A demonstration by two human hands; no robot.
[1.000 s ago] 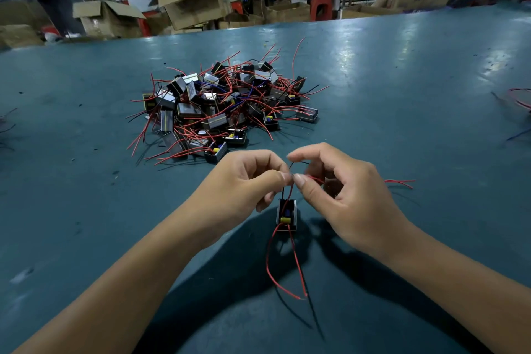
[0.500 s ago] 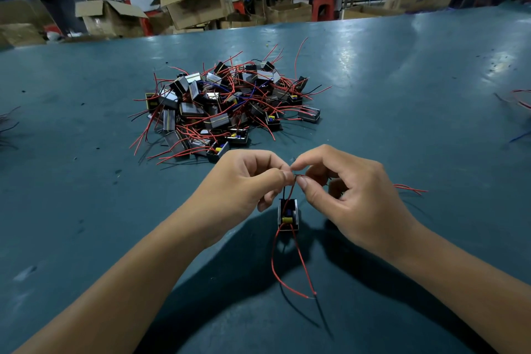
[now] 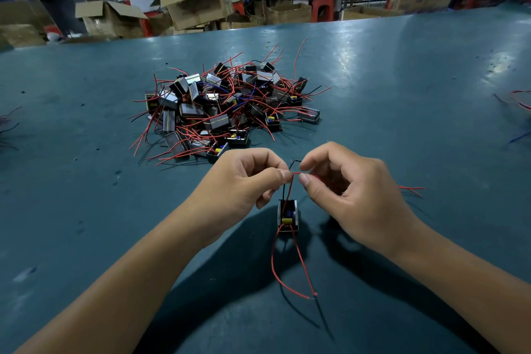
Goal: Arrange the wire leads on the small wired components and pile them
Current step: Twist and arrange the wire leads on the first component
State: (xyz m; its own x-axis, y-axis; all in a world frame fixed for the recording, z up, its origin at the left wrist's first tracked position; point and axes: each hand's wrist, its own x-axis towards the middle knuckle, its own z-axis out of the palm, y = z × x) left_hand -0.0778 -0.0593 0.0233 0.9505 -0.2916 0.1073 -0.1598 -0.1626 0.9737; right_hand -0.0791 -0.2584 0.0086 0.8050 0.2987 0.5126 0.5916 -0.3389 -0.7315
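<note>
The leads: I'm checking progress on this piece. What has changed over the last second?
Little. Left hand and right hand still pinch the leads above the component; the fingertips have parted slightly. The pile has stayed put.

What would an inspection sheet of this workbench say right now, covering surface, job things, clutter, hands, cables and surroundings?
Surface: teal table, scuffed, with glare patches.
Job's things: one small wired component hangs below the hands; pile of components lies beyond them, leads tangled.
Clutter: small dark specks left of the pile; loose wires at the right edge.
Grippers: left hand and right hand each pinch the upper leads of the held component.
Cables: two red lower leads droop from it toward the table; red wire ends stick out past the right hand.
Surroundings: open cardboard boxes, red stools, seated workers behind.
</note>
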